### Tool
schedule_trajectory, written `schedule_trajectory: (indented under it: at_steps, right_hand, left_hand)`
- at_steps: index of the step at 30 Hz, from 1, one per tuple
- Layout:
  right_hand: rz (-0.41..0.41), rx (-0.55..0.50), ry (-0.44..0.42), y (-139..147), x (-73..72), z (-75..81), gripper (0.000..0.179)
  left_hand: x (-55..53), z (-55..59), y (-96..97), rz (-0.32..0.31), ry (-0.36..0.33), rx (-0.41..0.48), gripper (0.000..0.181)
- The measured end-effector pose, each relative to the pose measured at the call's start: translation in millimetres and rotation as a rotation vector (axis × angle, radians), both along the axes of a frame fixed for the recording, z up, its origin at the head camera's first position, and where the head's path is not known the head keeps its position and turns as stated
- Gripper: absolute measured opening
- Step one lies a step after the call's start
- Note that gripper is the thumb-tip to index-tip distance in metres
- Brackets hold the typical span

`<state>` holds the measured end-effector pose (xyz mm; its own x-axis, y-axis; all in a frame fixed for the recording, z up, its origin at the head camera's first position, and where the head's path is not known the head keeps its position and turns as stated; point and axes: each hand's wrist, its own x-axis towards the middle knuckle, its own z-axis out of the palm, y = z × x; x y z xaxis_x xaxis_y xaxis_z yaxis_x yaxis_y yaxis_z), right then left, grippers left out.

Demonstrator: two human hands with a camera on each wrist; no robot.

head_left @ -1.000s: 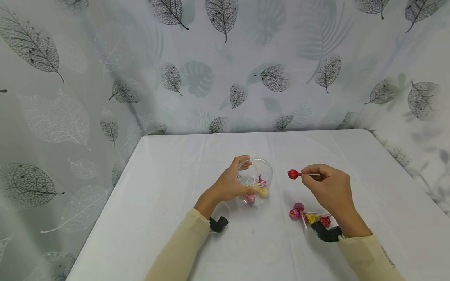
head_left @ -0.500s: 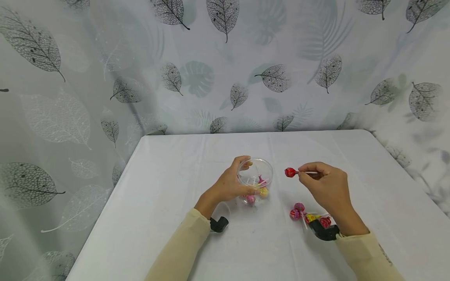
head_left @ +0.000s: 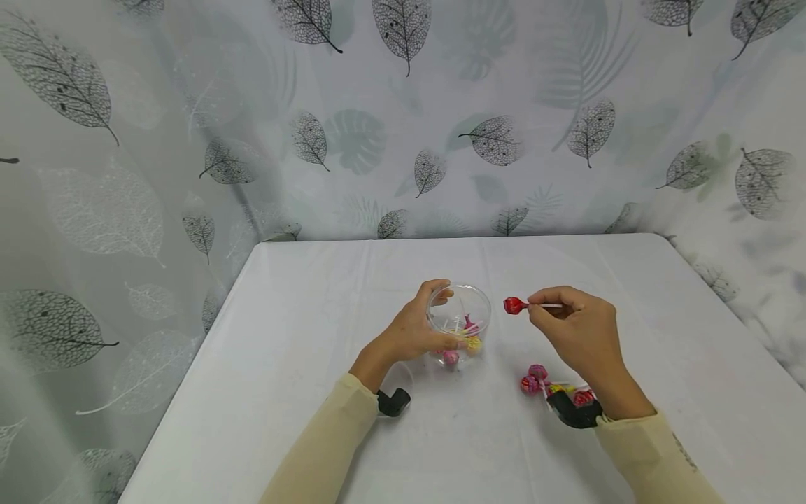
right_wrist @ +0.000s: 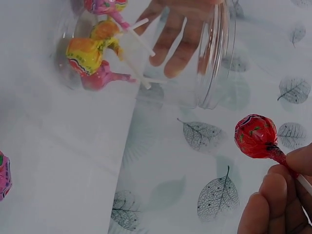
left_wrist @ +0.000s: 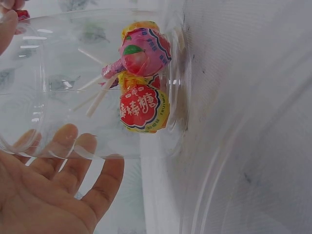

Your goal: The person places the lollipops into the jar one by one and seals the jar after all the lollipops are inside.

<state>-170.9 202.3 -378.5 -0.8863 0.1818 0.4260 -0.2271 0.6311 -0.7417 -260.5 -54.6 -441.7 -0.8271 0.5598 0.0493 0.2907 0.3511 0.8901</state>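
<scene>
Red-wrapped ball lollipop (head_left: 513, 305), right of head-frame centre, pinched in right hand (head_left: 578, 322); left hand (head_left: 412, 329) grips clear cylindrical plastic jar (left_wrist: 58, 97); slack pinch could drop lollipop.

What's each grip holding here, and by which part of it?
Right grip: a red lollipop, by the wrapped end of its stick. Left grip: the clear jar, by its side.

At the centre of the left wrist view, a yellow-and-red lollipop wrapper (left_wrist: 145, 108) reads 棒棒糖 in white, its first character partly cut off, with "FRUI" along its right edge. Small characters on the pink lollipop wrapper (left_wrist: 144, 52) above, and dark print on the right sleeve (head_left: 648, 451), lower right of the head view, are illegible.
</scene>
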Motion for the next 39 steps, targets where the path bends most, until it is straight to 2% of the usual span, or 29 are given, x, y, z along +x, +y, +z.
schedule_trajectory:
  at_steps: [30, 39]
  right_hand:
    - [0.115, 0.024, 0.038, -18, -7.2, 3.5, 0.01]
    - [0.156, 0.015, 0.04, -23, -8.9, 2.6, 0.012]
  left_hand:
    - [1.5, 0.3, 1.5, 0.023, 0.0, -0.022, 0.1]
    - [2.6, 1.3, 1.4, 0.026, -0.024, -0.01, 0.101]
